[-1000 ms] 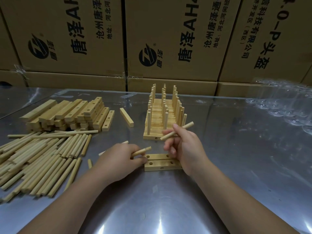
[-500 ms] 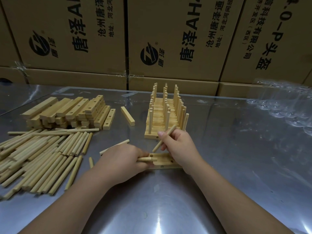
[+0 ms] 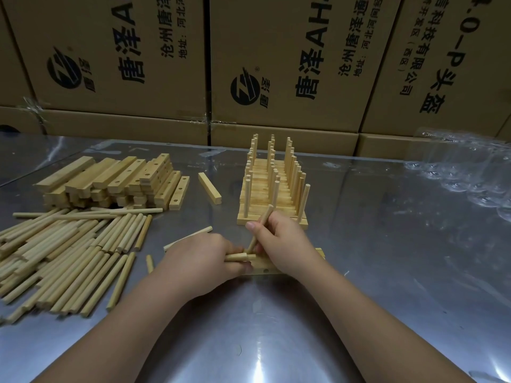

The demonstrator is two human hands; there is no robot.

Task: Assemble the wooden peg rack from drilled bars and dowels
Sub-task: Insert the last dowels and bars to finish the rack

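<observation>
Head cam: dowel tip right at the bar

My right hand (image 3: 282, 244) pinches a dowel (image 3: 265, 218), steeply tilted, top leaning away-right, lower tip at the drilled bar (image 3: 260, 267) lying crosswise under both hands. Left hand (image 3: 199, 261) grips a spare dowel (image 3: 237, 257) lying flat, pointing right. My guess: stand it upright, then push down.

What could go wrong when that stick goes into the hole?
1. The dowel in the right hand leans, so it might jam crooked in the drilled bar.
2. The left hand holds a spare dowel right beside that spot, which might get in the way.
3. The finished racks stand just behind; a bump might shift them.
</observation>
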